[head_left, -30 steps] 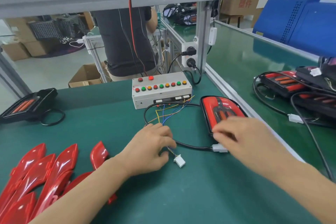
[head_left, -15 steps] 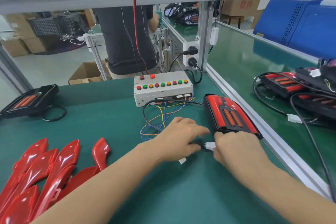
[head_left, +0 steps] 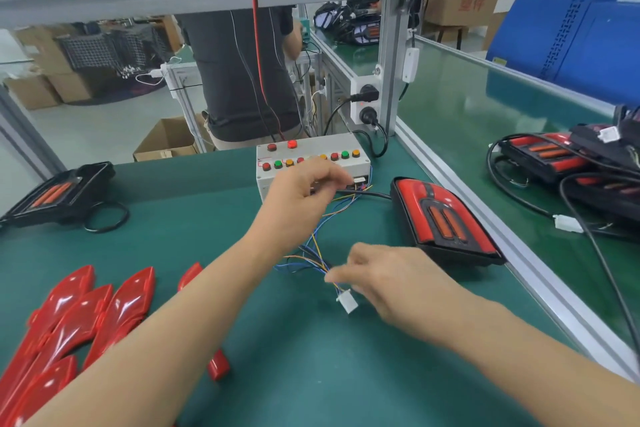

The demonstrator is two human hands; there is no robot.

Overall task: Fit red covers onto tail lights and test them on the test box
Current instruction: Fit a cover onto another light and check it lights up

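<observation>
We see the left hand (head_left: 304, 198) up at the front of the test box (head_left: 313, 166), fingers curled and pinching the black cable (head_left: 367, 193) where it meets the box's connector row. The right hand (head_left: 391, 282) hovers low over the mat (head_left: 311, 374), blurred, fingers bent around the coloured wires (head_left: 317, 253) just above the white plug (head_left: 347, 302); we can't tell whether it actually grips them. The tail light (head_left: 443, 218) with a red cover fitted lies right of the box, its cable running to the left hand. Loose covers (head_left: 79, 319) are piled front left. A bare light (head_left: 55, 194) sits far left, more lights (head_left: 554, 156) lie on the right bench.
</observation>
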